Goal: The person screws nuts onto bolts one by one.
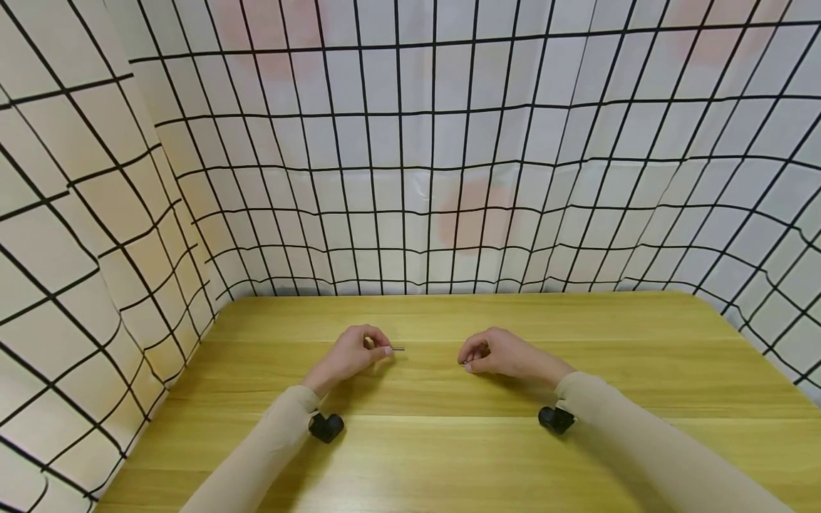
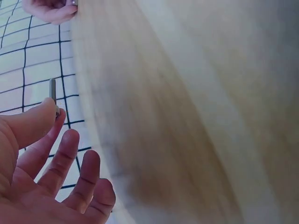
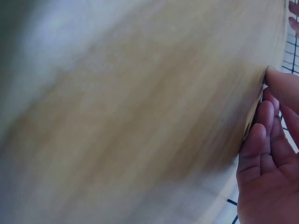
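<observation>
Holds a slim, straight, blunt-ended grey metal pin [image 2: 53,88] between thumb and index finger of the left hand [image 1: 356,350], with the others loosely spread, just left of centre in the head view. Pinches a small piece [image 1: 465,363], mostly hidden, in the right hand [image 1: 502,352], right of centre.

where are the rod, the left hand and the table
rod [image 2: 53,89], left wrist view, its exposed shaft
left hand [image 1: 350,355], head view, middle of the hand
table [image 1: 436,456], head view, bare top
</observation>
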`<state>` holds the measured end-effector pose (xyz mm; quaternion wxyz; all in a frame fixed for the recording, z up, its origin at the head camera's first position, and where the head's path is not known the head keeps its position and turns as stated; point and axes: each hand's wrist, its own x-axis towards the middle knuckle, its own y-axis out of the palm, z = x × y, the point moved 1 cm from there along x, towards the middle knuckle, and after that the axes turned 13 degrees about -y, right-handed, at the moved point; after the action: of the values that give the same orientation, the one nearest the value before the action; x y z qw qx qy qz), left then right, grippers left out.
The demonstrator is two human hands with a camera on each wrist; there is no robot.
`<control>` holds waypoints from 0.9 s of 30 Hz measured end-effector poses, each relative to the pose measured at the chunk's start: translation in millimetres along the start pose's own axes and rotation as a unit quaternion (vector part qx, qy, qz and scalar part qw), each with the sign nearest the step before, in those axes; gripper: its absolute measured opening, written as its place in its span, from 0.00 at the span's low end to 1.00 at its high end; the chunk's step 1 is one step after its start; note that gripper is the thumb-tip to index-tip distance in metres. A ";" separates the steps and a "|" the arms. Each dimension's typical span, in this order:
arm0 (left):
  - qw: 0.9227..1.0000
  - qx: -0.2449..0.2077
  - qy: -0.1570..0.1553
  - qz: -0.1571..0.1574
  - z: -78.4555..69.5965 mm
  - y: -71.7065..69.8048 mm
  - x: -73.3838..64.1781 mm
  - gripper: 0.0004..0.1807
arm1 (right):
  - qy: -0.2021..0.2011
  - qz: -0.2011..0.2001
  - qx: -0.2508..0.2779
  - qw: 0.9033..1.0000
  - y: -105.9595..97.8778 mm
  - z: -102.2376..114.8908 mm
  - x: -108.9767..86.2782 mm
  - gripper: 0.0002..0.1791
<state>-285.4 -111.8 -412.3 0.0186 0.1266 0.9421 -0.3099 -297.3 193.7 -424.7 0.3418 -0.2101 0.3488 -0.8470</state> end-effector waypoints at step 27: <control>0.989 -0.029 0.048 -0.136 -25.7 -5.9 -13.9 0.02 | -0.015 -0.002 -0.004 1.000 -0.3 4.9 -2.6 0.04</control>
<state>-272.2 -104.3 -386.5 -0.0655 0.0110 0.9590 -0.2756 -292.7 193.6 -421.5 0.3441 -0.2250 0.3469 -0.8430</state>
